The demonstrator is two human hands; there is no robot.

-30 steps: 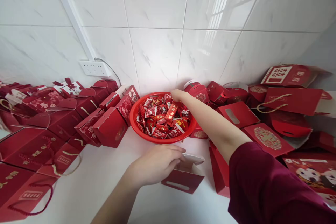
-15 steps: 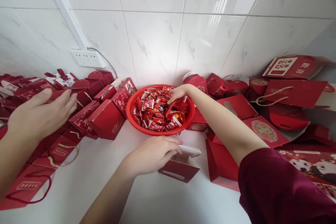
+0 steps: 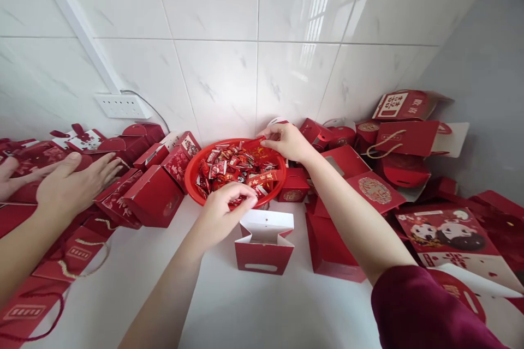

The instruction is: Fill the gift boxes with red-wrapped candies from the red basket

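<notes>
A red plastic basket holds a heap of wrapped candies. Above its back right part is my right hand, its thumb and fingertips closed on a red packet. My left hand hovers over the basket's front edge, fingers curled and thumb close to the index finger, with nothing visible between them. Just in front of the basket stands a small red box, its white inner flap up and its top open. Neither hand touches this box.
Another person's hands reach in from the left over red gift boxes. More red boxes line the left side, and others are piled at the right. Behind are a tiled wall and a socket strip.
My right hand has risen from the candies with a red packet. My left hand has moved off the small box, which now stands upright and squarer to the view. A second hand shows at the left.
</notes>
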